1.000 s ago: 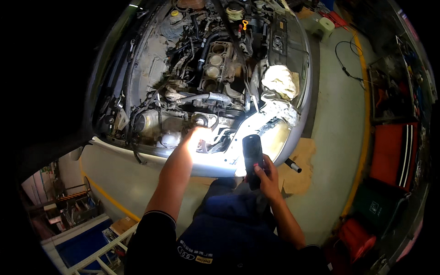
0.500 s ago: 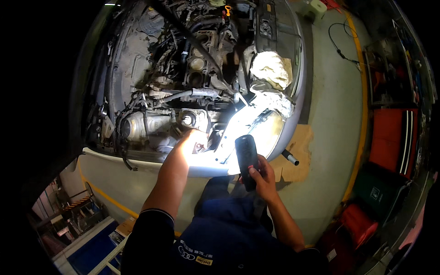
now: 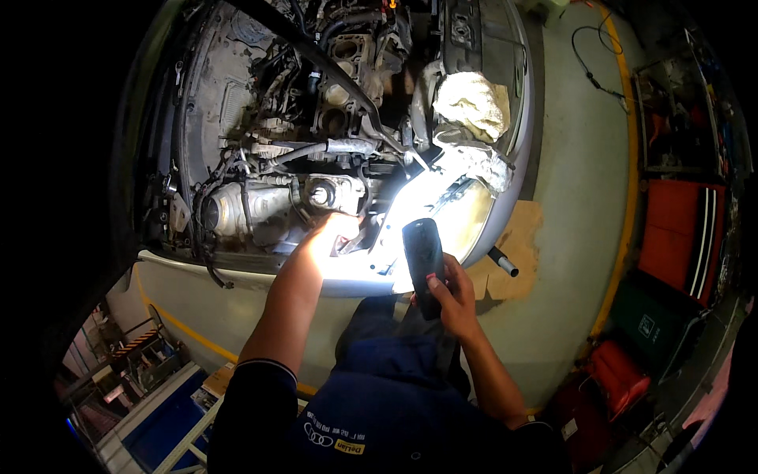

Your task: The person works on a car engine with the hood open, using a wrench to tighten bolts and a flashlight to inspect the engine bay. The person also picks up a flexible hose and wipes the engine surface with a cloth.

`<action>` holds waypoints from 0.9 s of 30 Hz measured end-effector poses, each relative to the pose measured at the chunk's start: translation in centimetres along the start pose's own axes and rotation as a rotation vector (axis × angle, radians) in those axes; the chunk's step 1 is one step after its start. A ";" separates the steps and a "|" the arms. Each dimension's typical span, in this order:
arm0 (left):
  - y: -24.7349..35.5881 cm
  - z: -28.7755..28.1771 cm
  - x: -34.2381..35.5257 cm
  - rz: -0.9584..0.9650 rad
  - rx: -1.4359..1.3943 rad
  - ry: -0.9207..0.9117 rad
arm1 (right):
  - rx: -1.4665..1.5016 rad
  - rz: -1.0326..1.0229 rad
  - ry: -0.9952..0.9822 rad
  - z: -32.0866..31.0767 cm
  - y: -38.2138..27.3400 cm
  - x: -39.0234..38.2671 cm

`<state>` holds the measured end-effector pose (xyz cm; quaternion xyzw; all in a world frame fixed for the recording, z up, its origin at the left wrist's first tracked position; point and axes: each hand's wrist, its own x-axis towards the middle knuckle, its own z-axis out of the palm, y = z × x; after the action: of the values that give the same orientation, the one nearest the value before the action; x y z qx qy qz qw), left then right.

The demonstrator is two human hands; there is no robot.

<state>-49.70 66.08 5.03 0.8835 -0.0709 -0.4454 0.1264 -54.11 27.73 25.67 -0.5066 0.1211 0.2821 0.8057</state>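
Observation:
My right hand [image 3: 452,296] is wrapped round a black handheld work light [image 3: 422,253], its thumb by a small red button. Bright light falls on the front corner of a car's open engine bay. Into that corner reaches my left hand [image 3: 338,227], just beside a round metal mount [image 3: 321,194] on a bracket. Glare washes out this hand, and its fingertips dip among the parts, so their grip is hidden. Right of it lies the strongly lit headlight area [image 3: 466,217]. Farther in, the engine block [image 3: 337,96] shows open cylinder bores.
A dark prop bar [image 3: 335,73] slants across the bay. A crumpled pale cloth [image 3: 472,104] lies on the car's right edge. Cardboard [image 3: 517,253] is on the floor, near a protruding pipe [image 3: 503,261]. Red cases [image 3: 671,237] and a dark green box [image 3: 649,317] stand at right.
The whole view has shifted slightly. The work light is tilted a little differently in my right hand, while my left hand stays at the same spot beside the mount.

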 end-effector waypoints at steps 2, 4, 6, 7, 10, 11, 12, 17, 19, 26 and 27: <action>0.2 -0.5 0.6 0.020 0.012 -0.003 | -0.012 -0.034 0.027 -0.2 0.0 0.1; 0.0 -0.7 0.8 0.027 0.021 -0.002 | -0.011 -0.053 0.039 -0.2 -0.1 0.3; -0.6 -0.5 0.2 0.015 0.026 0.000 | 0.012 -0.059 0.038 0.0 -0.1 0.4; -0.8 -0.4 0.0 0.011 0.026 -0.002 | 0.032 -0.060 0.043 0.2 -0.1 0.4; -0.9 -0.4 0.6 0.010 0.033 -0.005 | 0.049 -0.047 0.043 0.0 0.5 0.3; -1.0 -0.4 0.9 0.011 0.040 -0.002 | 0.047 -0.040 0.037 -0.1 0.6 0.2; -1.1 -0.4 1.0 0.009 0.043 -0.002 | 0.051 -0.042 0.038 -0.1 0.7 0.1; -1.6 -0.4 2.4 0.010 0.056 0.002 | -0.010 -0.025 0.068 -0.1 0.8 -0.7; -1.7 -0.3 2.6 0.012 0.066 0.006 | 0.002 -0.031 0.120 -0.3 1.6 -1.0; -4.1 1.2 3.3 0.020 0.154 0.012 | -0.152 -0.184 0.067 -1.1 1.4 -0.7; -4.1 1.1 3.6 0.004 0.172 -0.025 | -0.187 -0.217 0.078 -1.1 2.0 -0.4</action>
<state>-48.44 69.00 0.46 0.8854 -0.1124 -0.4483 0.0501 -55.46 27.27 23.88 -0.6000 0.0702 0.1836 0.7755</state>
